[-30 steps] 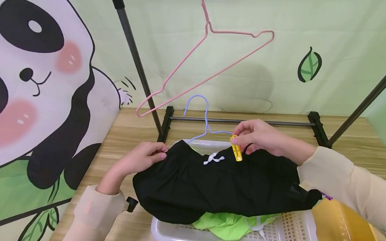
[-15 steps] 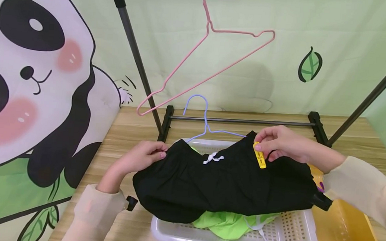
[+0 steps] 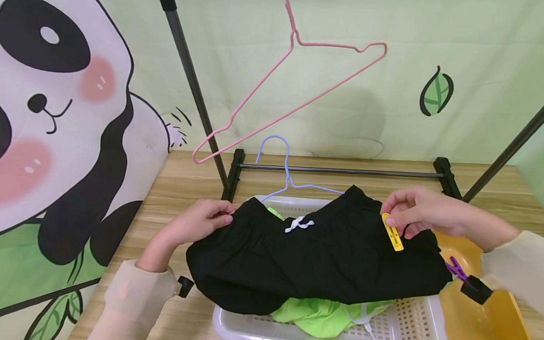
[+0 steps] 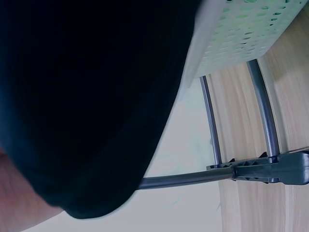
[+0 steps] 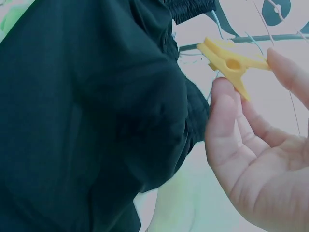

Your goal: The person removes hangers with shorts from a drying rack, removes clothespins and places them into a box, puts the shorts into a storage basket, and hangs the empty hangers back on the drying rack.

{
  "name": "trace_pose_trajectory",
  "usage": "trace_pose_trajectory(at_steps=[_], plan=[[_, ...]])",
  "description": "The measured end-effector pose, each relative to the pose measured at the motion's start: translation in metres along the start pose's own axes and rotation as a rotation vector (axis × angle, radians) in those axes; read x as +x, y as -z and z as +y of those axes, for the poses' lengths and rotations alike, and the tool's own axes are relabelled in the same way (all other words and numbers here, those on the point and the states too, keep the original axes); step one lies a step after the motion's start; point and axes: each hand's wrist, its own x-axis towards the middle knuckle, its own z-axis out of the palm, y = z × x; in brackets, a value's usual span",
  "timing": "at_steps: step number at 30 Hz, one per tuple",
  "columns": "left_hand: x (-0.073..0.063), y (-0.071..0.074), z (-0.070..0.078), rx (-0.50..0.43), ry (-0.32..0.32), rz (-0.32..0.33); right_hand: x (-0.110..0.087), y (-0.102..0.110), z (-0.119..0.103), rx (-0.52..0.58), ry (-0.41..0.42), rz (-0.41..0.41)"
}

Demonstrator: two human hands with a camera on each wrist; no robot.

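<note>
Black shorts (image 3: 312,267) with a white drawstring bow (image 3: 298,224) hang spread out on a blue hanger (image 3: 287,166) in the head view. At their left waistband corner, my left hand (image 3: 197,222) pinches the cloth between thumb and fingers. My right hand (image 3: 423,212) pinches a yellow clothespin (image 3: 393,234) by its handles in front of the right part of the shorts. In the right wrist view the clothespin (image 5: 233,64) stands apart from the black cloth (image 5: 111,111). Dark cloth (image 4: 91,96) covers most of the left wrist view, hiding the left fingers.
Beneath the shorts sits a white perforated basket (image 3: 251,337) with a bright green garment (image 3: 313,323). To its right are a yellow bin (image 3: 497,333) and a purple clothespin (image 3: 456,268). A pink hanger (image 3: 304,109) hangs above, and the rack's dark poles (image 3: 188,74) frame both sides.
My right hand has moved right and slightly down with the yellow clothespin, away from the waistband. The purple clothespin has come into fuller view. My left hand has stayed at its corner.
</note>
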Motion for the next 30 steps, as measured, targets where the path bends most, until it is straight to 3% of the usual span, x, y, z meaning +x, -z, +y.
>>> trace_pose_trajectory(at_steps=[8, 15, 30], plan=[[-0.001, -0.001, -0.002, 0.003, 0.003, 0.014, -0.014, 0.012, 0.019, -0.008, -0.032, -0.022], [-0.001, -0.001, -0.004, -0.002, 0.003, 0.016, -0.03, 0.027, 0.039, 0.013, 0.015, -0.049], [-0.001, -0.002, -0.005, -0.015, 0.011, 0.013, -0.047, 0.042, 0.071, 0.008, -0.079, -0.08]])
